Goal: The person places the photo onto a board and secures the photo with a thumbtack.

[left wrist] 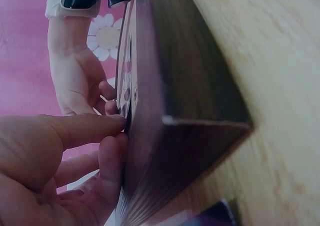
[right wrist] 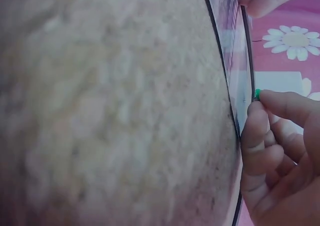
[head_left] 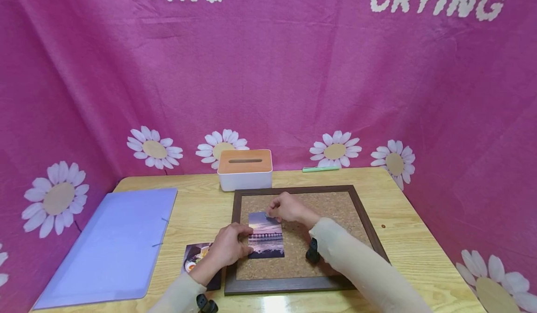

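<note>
A sunset photo [head_left: 266,243] lies upright on the left part of a cork board [head_left: 323,238] with a dark brown frame [head_left: 293,283]. My left hand [head_left: 228,244] reaches over the frame's left side, its thumb and index fingertip pressing on the photo's left edge. At the photo's top right corner my right hand [head_left: 289,208] pinches a small green push pin [right wrist: 258,93] between thumb and index finger. The pin's point is hidden. Below my left wrist, a second photo [head_left: 190,258] of food with a halved egg lies on the table, partly covered by the arm.
A tissue box [head_left: 245,181] with a wooden lid stands behind the board. To its right, a light green pen-like object [head_left: 320,169] lies at the table's back edge. A translucent blue folder [head_left: 113,248] fills the left side. One small brown spot [head_left: 383,226] shows right of the board.
</note>
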### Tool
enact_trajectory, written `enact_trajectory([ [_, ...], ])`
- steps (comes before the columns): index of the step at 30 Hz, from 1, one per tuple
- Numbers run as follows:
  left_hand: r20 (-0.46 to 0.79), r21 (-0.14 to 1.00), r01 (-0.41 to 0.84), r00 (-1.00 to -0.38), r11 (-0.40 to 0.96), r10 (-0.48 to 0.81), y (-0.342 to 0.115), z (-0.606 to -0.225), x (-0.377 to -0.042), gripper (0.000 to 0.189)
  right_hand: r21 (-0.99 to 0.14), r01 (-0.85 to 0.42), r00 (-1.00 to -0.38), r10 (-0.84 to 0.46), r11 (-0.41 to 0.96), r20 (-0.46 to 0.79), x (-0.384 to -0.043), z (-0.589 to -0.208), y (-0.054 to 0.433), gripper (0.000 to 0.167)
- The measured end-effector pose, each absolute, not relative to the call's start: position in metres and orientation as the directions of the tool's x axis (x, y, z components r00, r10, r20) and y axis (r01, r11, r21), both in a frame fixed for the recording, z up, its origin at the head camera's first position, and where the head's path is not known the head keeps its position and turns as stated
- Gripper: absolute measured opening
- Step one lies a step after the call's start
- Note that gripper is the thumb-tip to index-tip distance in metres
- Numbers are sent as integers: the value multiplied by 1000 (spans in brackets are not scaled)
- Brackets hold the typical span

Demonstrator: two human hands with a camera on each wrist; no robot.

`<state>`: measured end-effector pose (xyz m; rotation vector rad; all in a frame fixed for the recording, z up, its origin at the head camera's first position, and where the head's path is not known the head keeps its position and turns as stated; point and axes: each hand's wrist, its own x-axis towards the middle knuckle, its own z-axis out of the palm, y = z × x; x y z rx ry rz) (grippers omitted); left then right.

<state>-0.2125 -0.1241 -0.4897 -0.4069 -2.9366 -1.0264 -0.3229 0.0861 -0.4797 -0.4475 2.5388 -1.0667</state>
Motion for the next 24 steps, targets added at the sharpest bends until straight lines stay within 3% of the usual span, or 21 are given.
enact_trajectory([
  [24, 85, 634, 245, -965, 733, 249, -123, -487, -210, 40, -708, -129, -909, -368, 694, -196, -326, -481, 75, 11],
])
